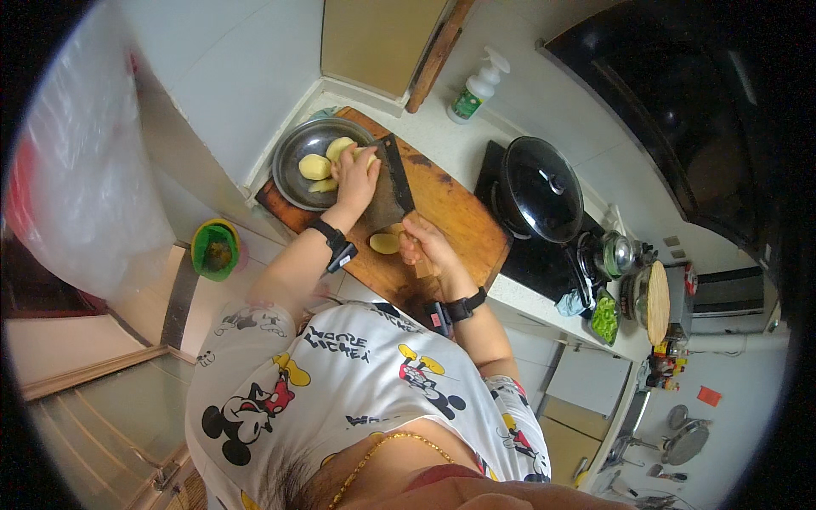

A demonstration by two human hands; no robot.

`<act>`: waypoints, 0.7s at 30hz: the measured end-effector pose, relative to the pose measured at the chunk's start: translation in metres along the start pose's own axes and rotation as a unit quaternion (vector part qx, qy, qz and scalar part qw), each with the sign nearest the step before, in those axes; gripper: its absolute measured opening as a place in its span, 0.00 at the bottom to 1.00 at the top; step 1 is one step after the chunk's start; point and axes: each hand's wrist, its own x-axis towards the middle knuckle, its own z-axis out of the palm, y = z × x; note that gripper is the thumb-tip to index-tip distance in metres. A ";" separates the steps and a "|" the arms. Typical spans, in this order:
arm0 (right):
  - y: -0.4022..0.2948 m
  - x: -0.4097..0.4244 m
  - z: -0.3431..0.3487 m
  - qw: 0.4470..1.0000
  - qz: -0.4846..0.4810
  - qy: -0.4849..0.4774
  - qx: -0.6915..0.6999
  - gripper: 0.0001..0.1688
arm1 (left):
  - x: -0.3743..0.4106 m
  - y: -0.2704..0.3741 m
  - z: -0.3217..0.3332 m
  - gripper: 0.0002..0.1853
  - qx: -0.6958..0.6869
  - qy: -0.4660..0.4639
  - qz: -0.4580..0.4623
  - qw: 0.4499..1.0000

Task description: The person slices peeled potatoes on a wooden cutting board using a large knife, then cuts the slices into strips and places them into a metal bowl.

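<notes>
My right hand (424, 241) grips the wooden handle of a cleaver (398, 178). Its broad dark blade reaches up beside a metal bowl (284, 182) on a wooden cutting board (440, 217). At the bowl's right side, my left hand (357, 178) has its fingers around a peeled potato (364, 154), mostly covered by the hand. Another peeled potato (314, 167) lies in the bowl, with more pale potato at the top and a smaller piece below. A cut potato piece (384, 243) rests on the board near the cleaver's handle, close to my right hand.
Right of the board, a lidded black wok (542, 188) sits on the black cooktop (488, 175). A spray bottle (473, 95) stands by the wall. Farther along the counter is a dish of chopped green vegetables (604, 317). A green-lined bin (215, 252) stands at lower left.
</notes>
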 end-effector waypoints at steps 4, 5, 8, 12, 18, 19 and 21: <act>-0.007 -0.019 -0.010 0.999 -0.030 0.034 -0.005 0.10 | 0.008 -0.025 -0.005 0.15 0.152 -0.040 -0.004 0.988; -0.007 -0.027 -0.018 0.998 -0.039 0.047 -0.009 0.10 | 0.008 -0.028 -0.009 0.15 0.171 -0.076 -0.020 0.982; -0.007 -0.053 -0.042 0.994 -0.062 0.083 -0.013 0.08 | 0.008 -0.037 -0.014 0.13 0.136 -0.034 0.050 0.989; 0.009 -0.087 -0.084 0.991 -0.080 0.109 0.008 0.06 | 0.005 0.011 -0.024 0.13 0.066 -0.090 0.148 0.983; 0.047 -0.107 -0.109 0.987 -0.077 0.114 0.081 0.08 | -0.025 0.030 0.023 0.11 0.205 -0.312 0.204 0.905; 0.050 -0.108 -0.108 0.987 -0.077 0.109 0.093 0.08 | -0.029 0.026 0.031 0.12 0.225 -0.323 0.190 0.899; 0.053 -0.111 -0.105 0.988 -0.088 0.096 0.086 0.09 | -0.030 0.020 0.042 0.12 0.265 -0.343 0.160 0.887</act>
